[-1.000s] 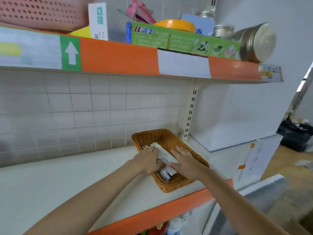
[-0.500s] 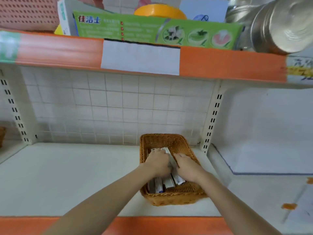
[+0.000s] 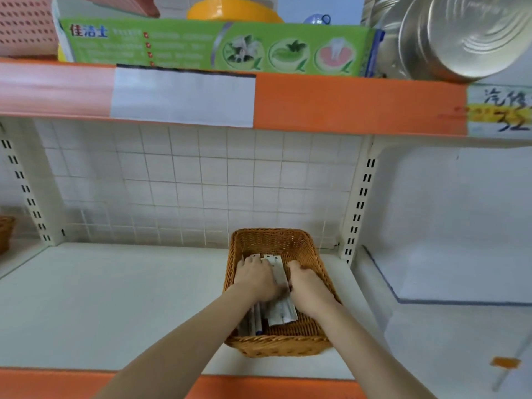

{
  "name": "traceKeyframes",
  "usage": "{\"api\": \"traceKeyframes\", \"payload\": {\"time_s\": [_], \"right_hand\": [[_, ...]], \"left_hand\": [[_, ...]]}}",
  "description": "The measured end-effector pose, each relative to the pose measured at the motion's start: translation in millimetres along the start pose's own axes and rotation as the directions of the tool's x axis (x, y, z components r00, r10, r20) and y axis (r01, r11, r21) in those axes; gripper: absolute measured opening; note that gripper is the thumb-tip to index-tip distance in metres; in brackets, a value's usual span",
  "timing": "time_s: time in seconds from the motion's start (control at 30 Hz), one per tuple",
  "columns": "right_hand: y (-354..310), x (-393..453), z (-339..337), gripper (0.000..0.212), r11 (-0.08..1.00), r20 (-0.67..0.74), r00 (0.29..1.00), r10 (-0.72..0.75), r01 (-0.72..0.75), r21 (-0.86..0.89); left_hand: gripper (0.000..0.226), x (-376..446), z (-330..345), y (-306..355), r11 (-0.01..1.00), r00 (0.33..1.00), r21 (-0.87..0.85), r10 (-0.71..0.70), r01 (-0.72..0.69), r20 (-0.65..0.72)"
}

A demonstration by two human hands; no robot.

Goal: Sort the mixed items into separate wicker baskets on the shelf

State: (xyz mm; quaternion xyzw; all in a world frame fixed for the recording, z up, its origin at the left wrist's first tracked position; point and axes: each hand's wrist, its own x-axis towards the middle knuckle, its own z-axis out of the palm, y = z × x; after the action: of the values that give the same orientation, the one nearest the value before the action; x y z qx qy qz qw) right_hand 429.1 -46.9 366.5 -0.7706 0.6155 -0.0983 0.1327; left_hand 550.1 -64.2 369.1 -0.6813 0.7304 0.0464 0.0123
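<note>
Both hands are down inside a wicker basket (image 3: pixel 277 345) that sits on the white shelf (image 3: pixel 115 306), close to the tiled back wall. The basket holds a bunch of long, flat white packets (image 3: pixel 280 308). They lie side by side, all pointing the same way, from the front of the basket to the back.

The left hand (image 3: pixel 256 279) lies flat on top of the packets with its fingers straight, pressing them down. I think it does this so the packets stay in a neat pile and do not slide. The right hand (image 3: pixel 309 286) is just beside it, on the right edge of the pile. Its fingers are bent over, but I cannot tell if they grip a packet or just push against the pile. It looks like the two hands squeeze the packets together from both sides to line them up.

Far on the left edge, a bit of another wicker basket (image 3: pixel 5 233) peeks in on the next shelf bay. That may be where a different kind of thing goes.

Up above, an orange-edged top shelf (image 3: pixel 345 102) carries a long green box (image 3: pixel 213 47), a pink plastic crate (image 3: pixel 26 24), a yellow bowl (image 3: pixel 233 12) and shiny metal tins (image 3: pixel 460 38).

This group of packets seems sorted already. The hands look to be tidying it.
</note>
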Motion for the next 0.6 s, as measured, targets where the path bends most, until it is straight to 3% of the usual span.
{"api": "traceKeyframes", "payload": {"time_s": [0.13, 0.33, 0.43, 0.6], "right_hand": [[-1.2, 0.2, 0.1, 0.025, 0.996, 0.025, 0.999, -0.026, 0.028, -0.079], [-6.1, -1.7, -0.2, 0.032, 0.98, 0.101, 0.995, -0.005, 0.025, -0.198], [-6.5, -0.9, 0.8, 0.029, 0.97, 0.114, 0.993, 0.02, 0.008, -0.241], [-7.5, -5.8, -1.2, 0.026, 0.981, 0.026, 1.0, 0.01, -0.005, -0.196]], "left_hand": [[0.064, 3.2, 1.0, -0.9, 0.999, 1.0, -0.039, -0.005, 0.006, 0.012], [0.035, -1.2, -1.6, -4.2, 0.991, 1.0, -0.136, 0.011, -0.014, -0.024], [0.028, -2.4, -0.7, -5.0, 0.963, 0.996, -0.267, -0.002, -0.023, -0.095], [0.017, -7.5, -1.7, -3.8, 0.907, 0.983, -0.416, -0.013, -0.066, -0.184]]}}
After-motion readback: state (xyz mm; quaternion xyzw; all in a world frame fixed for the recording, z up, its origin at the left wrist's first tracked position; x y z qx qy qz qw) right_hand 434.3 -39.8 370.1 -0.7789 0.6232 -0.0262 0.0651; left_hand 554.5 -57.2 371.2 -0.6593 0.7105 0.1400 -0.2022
